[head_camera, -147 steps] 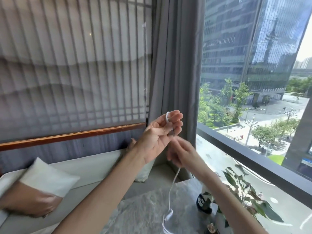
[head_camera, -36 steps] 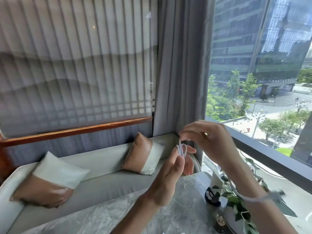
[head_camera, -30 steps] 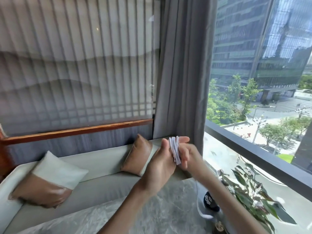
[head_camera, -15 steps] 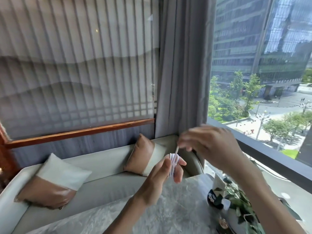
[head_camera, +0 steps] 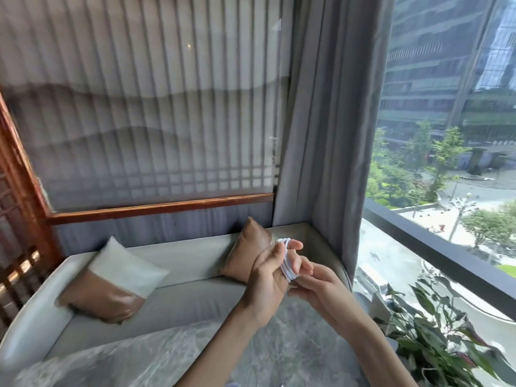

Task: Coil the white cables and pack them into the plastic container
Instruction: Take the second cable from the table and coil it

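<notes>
A white cable (head_camera: 287, 261) is wound in several loops around the fingers of my left hand (head_camera: 270, 272), held upright above the grey marble table (head_camera: 156, 356). My right hand (head_camera: 315, 283) sits just below and to the right of the coil, its fingers touching the coil's lower end. Whether a loose tail hangs down is hidden behind the hands. The plastic container is not in view.
A grey bench with two brown and white cushions (head_camera: 111, 283) runs behind the table. A leafy potted plant (head_camera: 435, 342) stands at the table's right edge by the window. A grey curtain (head_camera: 329, 121) hangs behind the hands.
My right hand has dropped from above the coil to below it, laying another turn on my left fingers. The coil has grown thicker than 4.9 s ago, when a long tail hung down.
</notes>
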